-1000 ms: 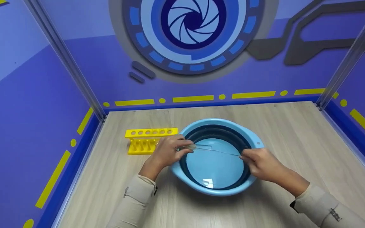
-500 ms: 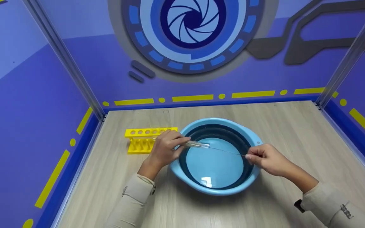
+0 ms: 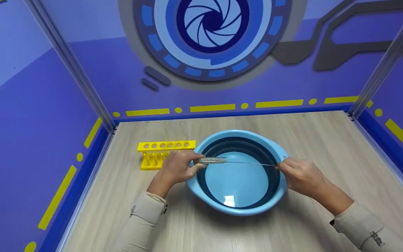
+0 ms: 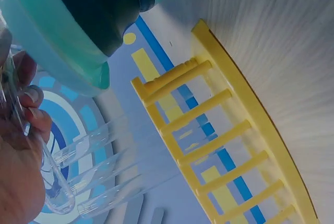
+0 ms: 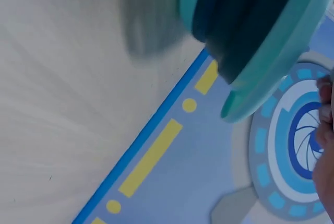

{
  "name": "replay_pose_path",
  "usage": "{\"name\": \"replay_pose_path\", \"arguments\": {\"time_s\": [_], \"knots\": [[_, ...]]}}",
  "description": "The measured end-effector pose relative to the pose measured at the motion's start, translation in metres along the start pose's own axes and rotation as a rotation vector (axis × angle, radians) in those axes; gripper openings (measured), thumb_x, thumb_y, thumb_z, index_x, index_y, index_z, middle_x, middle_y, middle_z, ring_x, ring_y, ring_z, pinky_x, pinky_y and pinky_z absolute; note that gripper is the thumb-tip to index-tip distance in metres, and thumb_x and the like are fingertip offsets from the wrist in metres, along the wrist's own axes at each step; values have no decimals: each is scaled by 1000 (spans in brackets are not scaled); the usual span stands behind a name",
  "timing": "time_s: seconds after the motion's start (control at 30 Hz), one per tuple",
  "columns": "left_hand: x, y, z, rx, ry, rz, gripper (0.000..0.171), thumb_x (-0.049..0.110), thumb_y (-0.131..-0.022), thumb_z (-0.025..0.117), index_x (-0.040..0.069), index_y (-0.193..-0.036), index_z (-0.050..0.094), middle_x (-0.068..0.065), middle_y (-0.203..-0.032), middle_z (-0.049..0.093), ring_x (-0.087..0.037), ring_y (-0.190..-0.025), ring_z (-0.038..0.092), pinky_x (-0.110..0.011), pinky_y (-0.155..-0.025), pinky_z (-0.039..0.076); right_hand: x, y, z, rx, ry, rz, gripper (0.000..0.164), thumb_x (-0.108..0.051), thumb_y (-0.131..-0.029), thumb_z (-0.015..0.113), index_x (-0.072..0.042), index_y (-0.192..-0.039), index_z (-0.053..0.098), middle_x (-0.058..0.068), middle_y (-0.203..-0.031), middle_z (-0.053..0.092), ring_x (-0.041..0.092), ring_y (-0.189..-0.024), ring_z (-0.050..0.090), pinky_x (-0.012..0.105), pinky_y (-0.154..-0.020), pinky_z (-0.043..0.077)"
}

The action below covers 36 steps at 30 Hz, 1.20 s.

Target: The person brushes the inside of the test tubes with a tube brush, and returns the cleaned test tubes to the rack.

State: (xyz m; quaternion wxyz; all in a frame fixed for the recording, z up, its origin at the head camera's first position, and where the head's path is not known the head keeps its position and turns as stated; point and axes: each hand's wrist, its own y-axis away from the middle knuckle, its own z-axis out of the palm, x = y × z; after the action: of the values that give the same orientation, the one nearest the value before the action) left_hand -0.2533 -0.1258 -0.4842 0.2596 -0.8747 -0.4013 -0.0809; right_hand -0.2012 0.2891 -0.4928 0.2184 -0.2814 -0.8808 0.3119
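Over the basin [image 3: 244,211], my left hand [image 3: 177,168] grips a clear test tube [image 3: 216,160] with its mouth pointing right. In the left wrist view the tube's rounded end [image 4: 61,202] sticks out below the fingers. My right hand [image 3: 303,176] pinches the end of the thin wire handle of a test tube brush [image 3: 252,163] at the basin's right rim. The bristles sit inside the tube near its mouth, and the wire runs nearly level between both hands. The basin is light blue with a dark folding wall.
A yellow test tube rack [image 3: 166,145] stands left of the basin, partly behind my left hand. Several clear test tubes [image 4: 86,144] stand by the rack in the left wrist view. Blue-purple panels [image 3: 96,77] enclose the wooden table [image 3: 313,140].
My right hand has moved right, drawing the brush from deep in the tube toward its mouth. The left hand has shifted slightly left, and tube and wire now lie more level.
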Motion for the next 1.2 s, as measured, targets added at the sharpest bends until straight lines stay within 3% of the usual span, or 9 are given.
{"name": "replay_pose_path", "arguments": {"time_s": [0.13,0.3,0.4,0.5,0.6,0.73,0.87,1.0,1.2], "knots": [[-1,1,-2,-68,28,-30,29,44,-102,72,22,-119,81,7,-86,75,-7,-74,60,-23,-74,57,7,3,2,85,136,-123,36,-13,-114,46,-3,-92,72,7,-71,64,15,-51,58,25,-49,55],[-6,2,2,-86,32,10,34,49,-105,64,22,-121,78,5,-84,72,-6,-73,60,-21,-73,57,9,8,3,109,92,-78,36,-10,-112,44,-6,-88,71,4,-66,61,12,-49,51,23,-46,51],[-9,2,6,-27,6,46,33,47,-104,67,23,-124,78,5,-93,78,-7,-75,64,-21,-77,61,7,10,3,71,-16,-3,30,-8,-108,49,-8,-86,69,1,-65,62,9,-52,51,21,-49,52],[-12,2,8,65,-54,104,32,39,-100,75,22,-127,79,3,-99,82,-10,-77,68,-22,-81,63,2,11,1,42,-134,100,18,2,-97,64,-10,-84,68,-2,-64,60,6,-55,51,16,-51,49],[-14,2,9,175,-163,193,33,31,-97,81,22,-129,79,1,-96,79,-14,-78,69,-23,-81,64,-2,10,-2,17,-236,208,24,11,-84,76,-11,-80,66,-5,-62,52,0,-58,46,12,-53,43],[-17,2,9,310,-287,290,34,27,-95,83,23,-129,79,0,-92,74,-16,-78,66,-23,-77,61,-5,9,-6,-16,-333,301,30,13,-85,78,-12,-75,64,-9,-62,45,-5,-61,42,10,-54,39],[-20,3,10,366,-298,331,33,29,-96,81,23,-129,79,1,-90,73,-15,-76,64,-23,-74,59,-4,9,-8,-21,-375,310,33,14,-86,77,-14,-74,64,-12,-63,45,-6,-61,42,9,-54,39],[-20,4,11,345,-314,325,36,31,-96,81,24,-131,78,1,-88,72,-14,-73,63,-23,-72,58,-1,12,-7,-22,-369,289,33,13,-85,78,-15,-75,64,-11,-62,46,-6,-61,42,8,-54,39],[-21,9,11,223,-333,266,42,34,-97,81,24,-137,74,2,-81,71,-13,-65,60,-19,-68,57,7,18,-7,-43,-174,155,20,4,-86,81,-11,-85,68,-6,-63,53,-1,-60,43,11,-54,43]]}}
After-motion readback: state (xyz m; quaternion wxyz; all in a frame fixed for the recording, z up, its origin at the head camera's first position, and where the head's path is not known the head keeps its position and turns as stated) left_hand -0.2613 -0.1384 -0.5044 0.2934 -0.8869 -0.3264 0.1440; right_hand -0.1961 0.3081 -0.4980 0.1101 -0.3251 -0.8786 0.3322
